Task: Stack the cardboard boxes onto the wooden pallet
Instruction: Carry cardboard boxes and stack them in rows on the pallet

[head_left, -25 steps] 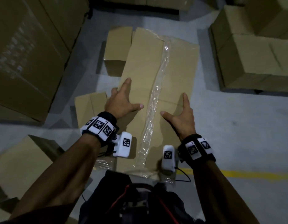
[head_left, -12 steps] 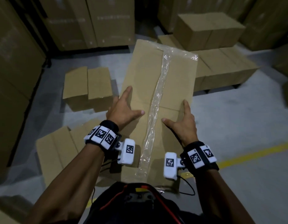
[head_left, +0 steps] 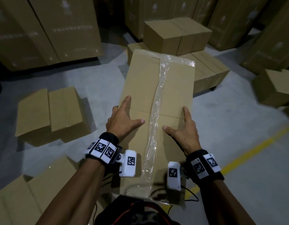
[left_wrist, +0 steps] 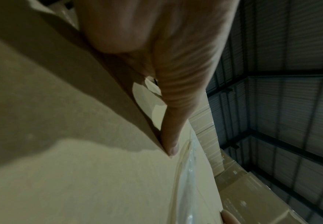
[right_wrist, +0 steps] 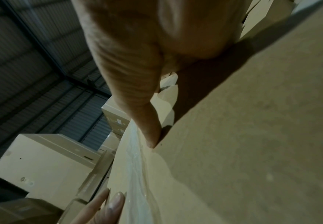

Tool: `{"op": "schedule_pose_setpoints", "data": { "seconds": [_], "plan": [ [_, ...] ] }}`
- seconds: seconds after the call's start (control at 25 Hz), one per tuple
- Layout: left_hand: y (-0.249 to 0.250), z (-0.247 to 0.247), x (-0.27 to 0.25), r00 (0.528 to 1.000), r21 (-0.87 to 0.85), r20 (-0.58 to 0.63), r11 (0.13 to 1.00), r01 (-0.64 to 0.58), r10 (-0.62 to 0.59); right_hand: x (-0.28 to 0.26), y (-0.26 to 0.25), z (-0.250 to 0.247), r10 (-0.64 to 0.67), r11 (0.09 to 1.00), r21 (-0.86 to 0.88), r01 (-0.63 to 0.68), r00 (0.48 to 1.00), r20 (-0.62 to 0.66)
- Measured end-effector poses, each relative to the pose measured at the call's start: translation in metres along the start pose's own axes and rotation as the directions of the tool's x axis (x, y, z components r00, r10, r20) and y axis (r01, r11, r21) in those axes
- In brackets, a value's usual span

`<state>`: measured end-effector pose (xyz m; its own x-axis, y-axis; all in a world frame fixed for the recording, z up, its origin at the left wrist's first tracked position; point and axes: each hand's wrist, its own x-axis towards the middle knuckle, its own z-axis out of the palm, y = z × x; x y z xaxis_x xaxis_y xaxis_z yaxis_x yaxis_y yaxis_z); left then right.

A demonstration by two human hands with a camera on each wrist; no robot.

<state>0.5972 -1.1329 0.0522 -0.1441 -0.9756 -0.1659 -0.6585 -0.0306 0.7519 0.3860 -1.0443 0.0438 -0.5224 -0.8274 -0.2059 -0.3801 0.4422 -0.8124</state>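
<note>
While being carried between the spread left hand [head_left: 122, 118] and right hand [head_left: 186, 127], the box [head_left: 156, 88] is being aimed at the stack ahead [head_left: 205, 69]; level lowering is being called for.

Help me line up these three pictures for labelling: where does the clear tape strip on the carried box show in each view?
Head: the clear tape strip runs down the middle of the carried box, between both hands.
Left wrist: lower right, just past the thumb tip.
Right wrist: lower centre-left, below the thumb tip.
Shared landmark: each thumb lies flat beside the strip.
</note>
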Motion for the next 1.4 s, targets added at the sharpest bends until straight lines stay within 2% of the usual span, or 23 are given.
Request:
{"op": "schedule_pose_setpoints", "data": {
  "seconds": [0.24, 0.56, 0.8, 1.04, 1.28, 1.4],
  "plan": [
    [0.044, 0.014, 0.139, 0.998, 0.031, 0.050, 0.999, -0.025, 0.023, 0.129, -0.039, -0.003, 0.048, 0.998, -0.048, -0.049, 0.999, -0.027],
    [0.097, 0.045, 0.274, 0.999, 0.040, 0.036, 0.999, -0.027, 0.026, 0.278, -0.062, -0.018, 0.038, 0.999, -0.037, -0.039, 0.999, -0.011],
    [0.140, 0.093, 0.381, 0.999, 0.052, -0.016, 0.998, 0.045, -0.044, 0.421, -0.059, -0.034, 0.006, 1.000, -0.003, -0.005, 0.996, 0.084],
    [0.188, 0.116, 0.470, 0.985, 0.010, -0.085, 0.989, 0.149, -0.148, 0.553, -0.087, -0.055, -0.079, 0.997, 0.040, 0.072, 0.971, 0.224],
    [0.200, 0.119, 0.546, 0.968, -0.034, -0.117, 0.975, 0.220, -0.223, 0.650, -0.114, -0.039, -0.117, 0.990, -0.037, 0.133, 0.948, 0.296],
    [0.195, 0.121, 0.599, 0.958, -0.070, -0.105, 0.963, 0.259, -0.266, 0.706, -0.129, -0.018, -0.091, 0.992, -0.050, 0.114, 0.938, 0.335]
  ]
}}
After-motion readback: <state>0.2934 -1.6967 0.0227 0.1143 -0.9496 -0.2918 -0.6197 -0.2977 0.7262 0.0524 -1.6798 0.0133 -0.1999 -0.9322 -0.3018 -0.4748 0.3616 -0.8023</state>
